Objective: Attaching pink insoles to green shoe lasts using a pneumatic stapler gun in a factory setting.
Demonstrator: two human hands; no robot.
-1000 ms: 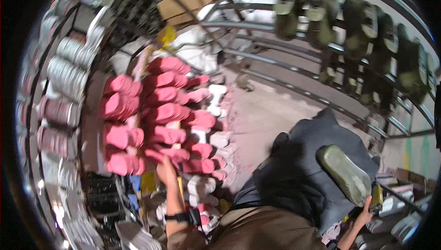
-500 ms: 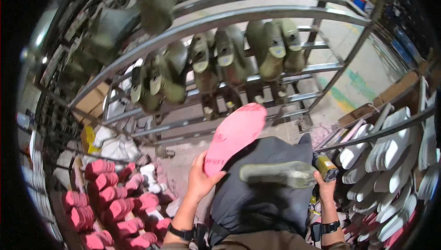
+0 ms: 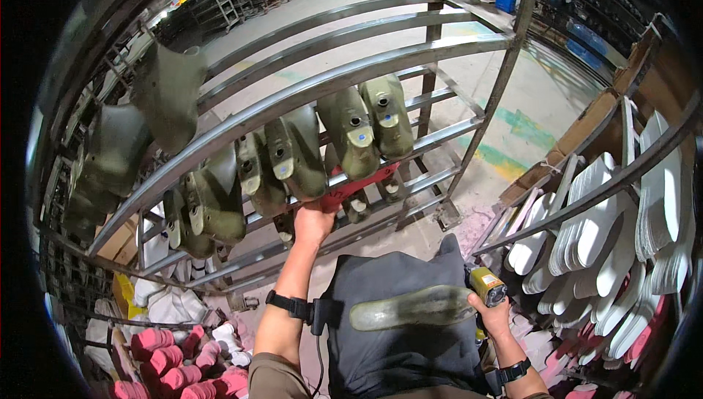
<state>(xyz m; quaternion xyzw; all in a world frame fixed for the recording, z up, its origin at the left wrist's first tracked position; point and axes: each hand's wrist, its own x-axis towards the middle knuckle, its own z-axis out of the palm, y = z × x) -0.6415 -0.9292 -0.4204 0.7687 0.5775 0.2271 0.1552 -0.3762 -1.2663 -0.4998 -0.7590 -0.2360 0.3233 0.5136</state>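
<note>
My left hand (image 3: 313, 221) reaches up to the metal rack (image 3: 381, 58) and grips a pink-red sole (image 3: 359, 183), pushed in under a row of olive-green shoe lasts (image 3: 344, 135). Most of the sole is hidden behind the lasts. My right hand (image 3: 492, 312) is low at the right, closed on a yellow and black hand tool (image 3: 487, 286). It also steadies an olive-green last (image 3: 414, 307) that lies sole-up on my dark apron (image 3: 399, 340). Black bands sit on both wrists.
Stacks of white insoles (image 3: 622, 230) fill shelves at the right, beside a cardboard box (image 3: 578, 153). Pink soles (image 3: 165, 359) lie piled at lower left. More green lasts (image 3: 117, 157) hang on the rack's left side. Concrete floor (image 3: 505, 98) lies beyond the rack.
My left hand carried the pink sole from in front of me up to the rack and slid it under the lasts. My head tilted upward. The last stayed on my lap.
</note>
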